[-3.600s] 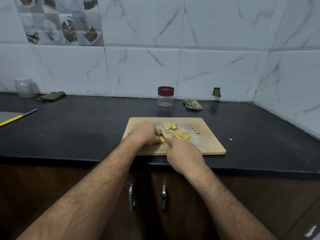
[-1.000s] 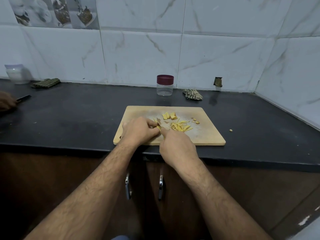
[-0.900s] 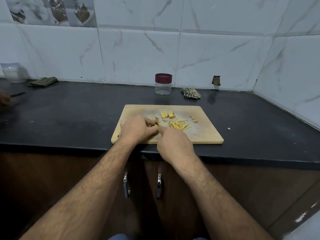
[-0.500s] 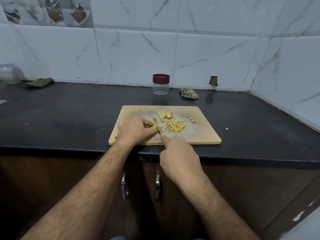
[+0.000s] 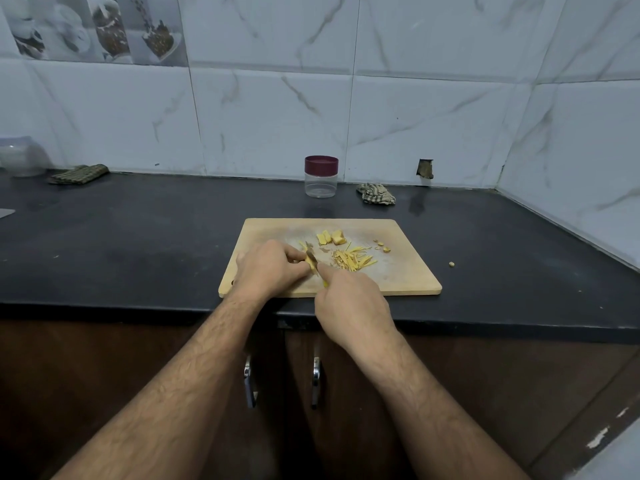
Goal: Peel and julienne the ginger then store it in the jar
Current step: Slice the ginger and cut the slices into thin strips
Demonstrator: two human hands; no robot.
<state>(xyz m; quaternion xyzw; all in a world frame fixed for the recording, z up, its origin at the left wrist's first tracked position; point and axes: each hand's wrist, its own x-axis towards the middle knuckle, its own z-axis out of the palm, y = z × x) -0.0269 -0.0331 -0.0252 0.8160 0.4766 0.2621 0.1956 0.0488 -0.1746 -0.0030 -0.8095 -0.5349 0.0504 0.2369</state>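
Note:
A wooden cutting board lies on the black counter. On it my left hand pinches a small yellow ginger piece. My right hand grips a knife with a yellow handle, its blade against that piece. A pile of julienned ginger strips lies right of the blade. Two or three ginger chunks sit behind the pile. The clear jar with a maroon lid stands shut near the wall.
Small ginger scraps lie on the board's right part, and one bit on the counter. A crumpled cloth sits right of the jar. A folded cloth and a plastic container stand far left.
The camera shifted slightly. My right hand drew back toward the board's front edge with the knife, while my left hand stayed on the ginger piece. The other person's hand at the far left is gone.

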